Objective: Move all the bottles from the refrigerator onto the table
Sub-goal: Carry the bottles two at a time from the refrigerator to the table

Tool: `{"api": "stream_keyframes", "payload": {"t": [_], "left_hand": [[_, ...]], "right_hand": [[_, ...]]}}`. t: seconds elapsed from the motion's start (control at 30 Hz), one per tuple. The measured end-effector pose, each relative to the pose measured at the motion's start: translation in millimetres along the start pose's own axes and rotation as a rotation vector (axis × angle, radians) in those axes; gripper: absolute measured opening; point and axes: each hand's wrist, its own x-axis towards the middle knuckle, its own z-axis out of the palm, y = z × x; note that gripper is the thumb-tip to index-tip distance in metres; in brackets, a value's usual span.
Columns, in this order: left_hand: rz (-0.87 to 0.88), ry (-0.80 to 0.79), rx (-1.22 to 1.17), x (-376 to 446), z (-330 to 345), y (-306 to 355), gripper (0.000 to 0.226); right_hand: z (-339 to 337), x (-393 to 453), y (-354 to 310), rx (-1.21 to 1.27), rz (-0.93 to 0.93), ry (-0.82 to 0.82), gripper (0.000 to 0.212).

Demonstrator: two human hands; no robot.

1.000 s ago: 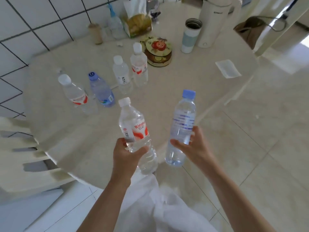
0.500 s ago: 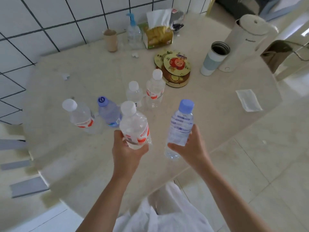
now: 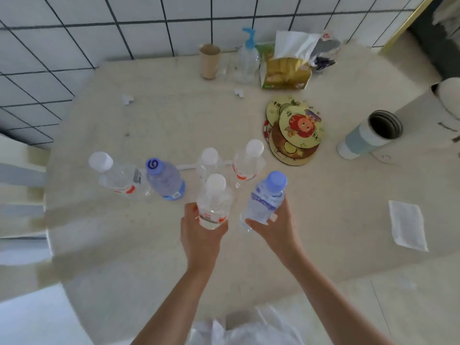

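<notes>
Over the near middle of the round table (image 3: 124,245), two hands each hold a water bottle upright above the tabletop. The left hand (image 3: 200,236) is curled round the lower body of a white-capped bottle (image 3: 214,205) with a red label; the right hand (image 3: 276,226) grips a blue-capped bottle (image 3: 265,200) just beside it, at about three o'clock from the first. Whether either bottle's base touches the table cannot be told from this angle.

Four more bottles stand on the table beyond the hands. At ten o'clock from the held pair stands a clear bottle with a white cap (image 3: 117,176), and just beside it, to its right, a blue bottle (image 3: 164,179) with a dark mark on its cap. At twelve o'clock stand a small white-capped bottle (image 3: 209,161) and, just beside it, a taller red-labelled bottle (image 3: 249,161).

Farther off at one o'clock lies a stack of round cartoon coasters (image 3: 295,131). At two o'clock stands an open tumbler (image 3: 368,135). Against the tiled wall (image 3: 74,33) at twelve o'clock are a paper cup (image 3: 209,61), a pump bottle (image 3: 246,59) and a tissue pack (image 3: 286,70). A folded white cloth (image 3: 407,225) lies at three o'clock, well apart from the right hand.
</notes>
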Motion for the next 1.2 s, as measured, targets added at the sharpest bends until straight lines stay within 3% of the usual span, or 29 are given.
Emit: {"api": "stream_keyframes", "payload": {"t": [0.33,0.73,0.93,1.2], "left_hand": [[-0.135,0.205,-0.070,-4.7,42.5,-15.1,0.066],[-0.121,0.324,-0.106,-13.0,59.2,-10.6,0.071],[-0.068,0.315,-0.105,-16.2,59.2,-9.4,0.075],[-0.052,0.186,-0.131,-16.8,47.7,-15.0,0.077]], "right_hand": [[-0.3,39.0,13.3,-0.104,-0.121,-0.083,0.064],[4.9,39.9,30.2,-0.164,-0.143,-0.141,0.062],[7.3,32.6,28.6,-0.176,-0.140,-0.151,0.059],[6.3,29.8,33.5,-0.175,-0.172,-0.148,0.064]]}}
